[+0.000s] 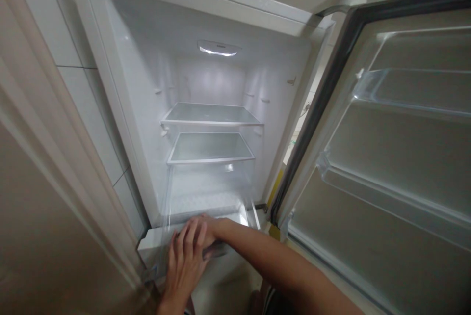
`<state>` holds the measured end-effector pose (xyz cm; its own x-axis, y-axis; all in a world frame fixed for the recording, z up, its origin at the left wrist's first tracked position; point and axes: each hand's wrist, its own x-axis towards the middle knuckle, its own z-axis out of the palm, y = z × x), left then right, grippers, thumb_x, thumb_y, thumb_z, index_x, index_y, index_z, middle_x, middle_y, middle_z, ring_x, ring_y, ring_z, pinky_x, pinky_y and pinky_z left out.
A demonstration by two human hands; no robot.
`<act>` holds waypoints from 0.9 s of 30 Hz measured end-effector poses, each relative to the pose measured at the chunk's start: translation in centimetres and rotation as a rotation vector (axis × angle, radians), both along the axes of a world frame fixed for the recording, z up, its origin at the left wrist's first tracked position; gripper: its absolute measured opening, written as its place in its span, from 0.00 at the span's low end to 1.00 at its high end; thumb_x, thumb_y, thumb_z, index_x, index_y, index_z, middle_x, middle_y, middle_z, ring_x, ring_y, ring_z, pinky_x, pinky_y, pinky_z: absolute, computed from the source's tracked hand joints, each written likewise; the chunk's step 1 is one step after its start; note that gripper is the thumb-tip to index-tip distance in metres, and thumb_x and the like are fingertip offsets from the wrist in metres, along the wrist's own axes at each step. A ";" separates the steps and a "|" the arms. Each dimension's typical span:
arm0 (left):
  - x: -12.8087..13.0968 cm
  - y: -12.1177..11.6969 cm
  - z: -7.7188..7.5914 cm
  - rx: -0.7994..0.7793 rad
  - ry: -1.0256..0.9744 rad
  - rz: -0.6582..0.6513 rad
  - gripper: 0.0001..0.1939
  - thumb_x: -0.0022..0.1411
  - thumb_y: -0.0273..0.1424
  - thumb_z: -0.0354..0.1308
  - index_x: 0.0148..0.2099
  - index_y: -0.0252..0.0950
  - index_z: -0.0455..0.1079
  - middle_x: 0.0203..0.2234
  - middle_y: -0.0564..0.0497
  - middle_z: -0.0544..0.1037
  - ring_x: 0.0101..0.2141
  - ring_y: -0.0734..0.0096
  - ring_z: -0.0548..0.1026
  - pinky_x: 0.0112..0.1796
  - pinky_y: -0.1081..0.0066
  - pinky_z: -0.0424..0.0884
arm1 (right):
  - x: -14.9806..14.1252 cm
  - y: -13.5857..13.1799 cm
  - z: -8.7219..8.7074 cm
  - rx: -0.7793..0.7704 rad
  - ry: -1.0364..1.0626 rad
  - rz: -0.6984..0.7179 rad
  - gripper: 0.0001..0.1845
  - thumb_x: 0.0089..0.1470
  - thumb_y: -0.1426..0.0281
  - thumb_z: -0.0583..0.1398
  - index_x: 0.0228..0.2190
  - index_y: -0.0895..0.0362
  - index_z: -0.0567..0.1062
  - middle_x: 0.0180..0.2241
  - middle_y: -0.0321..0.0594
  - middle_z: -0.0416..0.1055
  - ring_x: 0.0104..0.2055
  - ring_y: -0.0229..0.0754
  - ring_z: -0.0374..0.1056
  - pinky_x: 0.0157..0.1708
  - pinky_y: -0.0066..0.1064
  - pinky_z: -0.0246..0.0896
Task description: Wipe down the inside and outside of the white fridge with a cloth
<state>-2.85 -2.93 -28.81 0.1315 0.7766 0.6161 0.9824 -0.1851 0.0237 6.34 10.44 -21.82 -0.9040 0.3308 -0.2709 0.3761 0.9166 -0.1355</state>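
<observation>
An open, lit fridge stands in front of me with nothing stored inside. At its bottom sits a clear plastic drawer. My right hand reaches in from the right, its fingers curled over the drawer's front edge. My left hand comes up from below. Its fingers lie stretched and close together against the same front edge, partly over my right hand. Motion blur softens both hands and the drawer.
Two glass shelves sit above the drawer, under a ceiling lamp. The fridge door stands open at the right with empty clear bins. A white tiled wall and a beige panel close in the left.
</observation>
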 end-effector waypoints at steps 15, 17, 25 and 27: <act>1.0 0.8 3.0 -0.483 0.040 0.117 0.29 0.77 0.43 0.52 0.67 0.27 0.73 0.50 0.31 0.84 0.48 0.46 0.83 0.47 0.55 0.79 | 11.6 1.3 4.5 0.046 -0.227 -0.345 0.17 0.45 0.68 0.72 0.40 0.47 0.86 0.55 0.44 0.75 0.59 0.60 0.68 0.48 0.48 0.77; 0.9 0.5 3.1 -0.622 0.053 0.084 0.27 0.78 0.45 0.49 0.60 0.31 0.79 0.40 0.35 0.86 0.42 0.45 0.85 0.43 0.54 0.79 | 11.6 1.3 4.6 0.128 -0.142 -0.408 0.16 0.52 0.70 0.69 0.44 0.48 0.85 0.58 0.46 0.73 0.59 0.59 0.67 0.51 0.48 0.76; 0.1 -2.2 1.5 -0.742 0.093 -0.043 0.19 0.77 0.36 0.53 0.58 0.37 0.82 0.40 0.37 0.86 0.44 0.47 0.85 0.48 0.54 0.79 | 9.3 3.6 3.5 0.418 0.240 -0.839 0.31 0.68 0.77 0.52 0.69 0.51 0.67 0.70 0.52 0.59 0.68 0.54 0.59 0.65 0.45 0.65; 0.1 -2.3 1.2 -0.744 0.065 -0.055 0.18 0.76 0.37 0.54 0.56 0.37 0.83 0.39 0.37 0.87 0.44 0.47 0.85 0.48 0.53 0.79 | 6.7 2.8 1.9 0.389 0.323 -0.766 0.28 0.69 0.73 0.55 0.67 0.49 0.69 0.72 0.47 0.59 0.71 0.52 0.56 0.68 0.45 0.61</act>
